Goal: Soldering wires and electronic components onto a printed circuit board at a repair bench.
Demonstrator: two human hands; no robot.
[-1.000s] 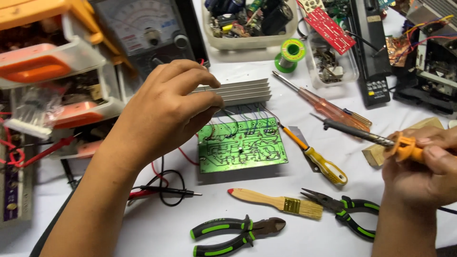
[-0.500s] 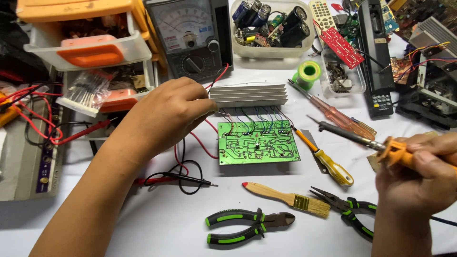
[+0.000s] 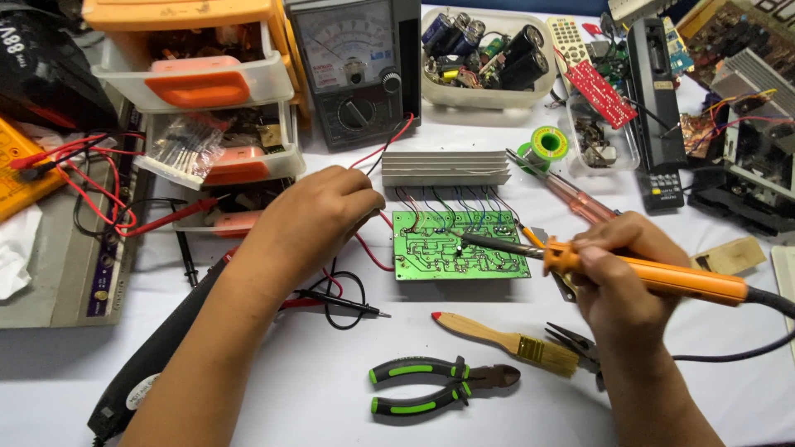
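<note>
A green circuit board (image 3: 451, 248) lies solder side up in the middle of the white table, wired to a ribbed aluminium heat sink (image 3: 445, 168) behind it. My right hand (image 3: 617, 269) grips an orange soldering iron (image 3: 654, 276), and its metal tip rests on the board's centre. My left hand (image 3: 319, 217) sits curled just left of the board, fingers closed near the red wire; what it pinches is hidden.
Side cutters (image 3: 439, 385) and a small wooden brush (image 3: 501, 338) lie in front. An analogue multimeter (image 3: 352, 70), orange parts drawers (image 3: 199, 87), a tub of capacitors (image 3: 484, 58), a solder reel (image 3: 546, 145), screwdrivers (image 3: 571, 199) and probe leads (image 3: 339, 300) surround the board.
My right hand has swung the soldering iron left, bringing its tip onto the board. My left hand has slid off the heat sink to the board's left edge. The view has shifted.
</note>
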